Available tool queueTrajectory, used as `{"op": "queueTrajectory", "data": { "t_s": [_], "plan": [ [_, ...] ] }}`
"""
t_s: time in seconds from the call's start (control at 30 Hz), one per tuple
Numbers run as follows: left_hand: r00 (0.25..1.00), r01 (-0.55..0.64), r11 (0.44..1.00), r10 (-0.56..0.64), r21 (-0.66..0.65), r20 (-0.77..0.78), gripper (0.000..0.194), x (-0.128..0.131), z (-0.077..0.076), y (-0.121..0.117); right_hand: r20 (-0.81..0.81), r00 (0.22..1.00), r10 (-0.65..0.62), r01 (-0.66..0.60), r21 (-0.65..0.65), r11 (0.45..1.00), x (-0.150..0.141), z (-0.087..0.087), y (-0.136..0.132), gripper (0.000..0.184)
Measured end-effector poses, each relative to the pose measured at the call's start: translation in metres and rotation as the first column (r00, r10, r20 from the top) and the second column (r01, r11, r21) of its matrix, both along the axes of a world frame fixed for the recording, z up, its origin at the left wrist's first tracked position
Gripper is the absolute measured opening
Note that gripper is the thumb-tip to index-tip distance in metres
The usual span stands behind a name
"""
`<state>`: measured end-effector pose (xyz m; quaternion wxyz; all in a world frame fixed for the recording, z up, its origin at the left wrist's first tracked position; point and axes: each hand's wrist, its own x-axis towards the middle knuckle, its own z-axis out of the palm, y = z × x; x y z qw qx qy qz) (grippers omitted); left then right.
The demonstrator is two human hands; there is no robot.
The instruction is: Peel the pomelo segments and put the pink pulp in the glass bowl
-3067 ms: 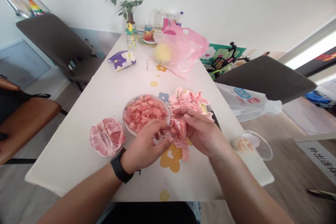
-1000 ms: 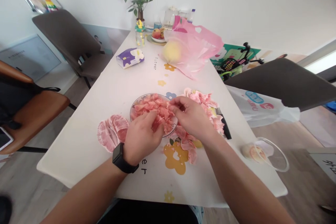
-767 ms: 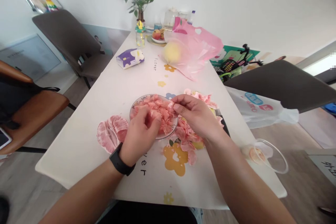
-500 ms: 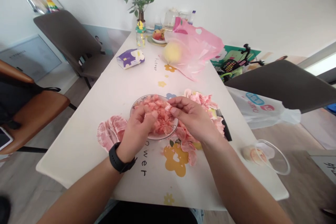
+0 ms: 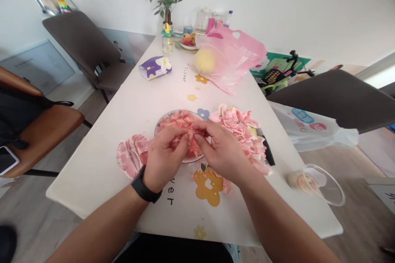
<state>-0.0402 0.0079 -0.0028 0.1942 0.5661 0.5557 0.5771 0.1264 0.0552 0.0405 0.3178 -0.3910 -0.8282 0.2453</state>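
We see the left hand and right hand close together over the plate, each narrow, fingers curled and thumb near forefinger. Pink flesh shows at the fingertips; we cannot tell which of it is gripped and which lies behind. The loose pink pulp is heaped on the plate. A black watch on the left wrist, no reading visible to us. Left of the plate: a peeled citrus chunk; right of it, a pile of pale pink skins, a black object at its edge. The tabletop print reads "Flower" farther up; nearer us, "wer" shows, the rest covered. Beyond sit a purple-and-white packet, its small print illegible, and a pink bag with a yellow fruit. Off the right side, a white bag bears blue and red marks, lettering unreadable.
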Motion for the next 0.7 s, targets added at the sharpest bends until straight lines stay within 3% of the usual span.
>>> {"op": "queueTrajectory", "data": {
  "t_s": [0.23, 0.33, 0.7],
  "plan": [
    [0.97, -0.084, 0.994, 0.097, 0.067, -0.224, 0.01, 0.001, 0.002, -0.001, 0.057, 0.998, 0.038, -0.048, 0.19, 0.981, 0.0, -0.008, -0.002, 0.017],
    [0.964, -0.087, 0.994, 0.099, 0.06, -0.248, 0.011, 0.001, 0.003, 0.0, 0.052, 0.996, 0.073, -0.083, 0.233, 0.969, 0.001, -0.01, -0.002, 0.017],
    [0.987, 0.052, 0.968, -0.013, -0.247, 0.158, 0.007, 0.001, 0.01, 0.0, -0.171, 0.974, 0.148, -0.127, 0.125, 0.984, 0.008, -0.026, 0.002, 0.017]
  ]
}}
